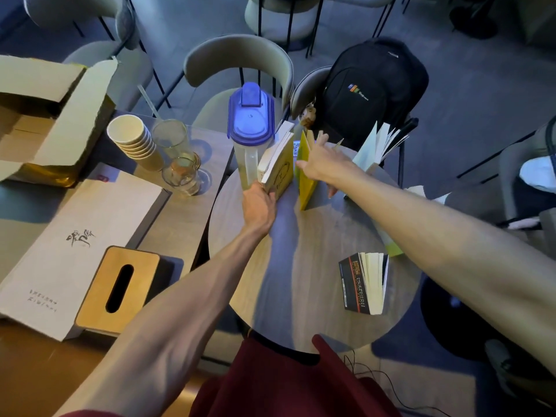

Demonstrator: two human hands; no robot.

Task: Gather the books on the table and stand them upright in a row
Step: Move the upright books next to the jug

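On the round wooden table [301, 266], my left hand [258, 207] grips the lower corner of a cream and yellow book [278, 164] that stands tilted against a plastic jug [251, 130]. My right hand [320, 164] holds a thin yellow book [306, 176] upright just to the right of it. A white book [377, 145] stands fanned open at the table's far right edge. A black book [362, 282] stands upright near the right front, its pages spread. Under my right forearm a green-edged book [392, 248] shows partly.
Stacked paper cups [132, 139] and glasses [180, 164] stand on the left table beside a cardboard box [51, 115], a large flat white box [75, 245] and a wooden tissue box [118, 290]. Chairs and a black backpack [367, 88] sit beyond the round table.
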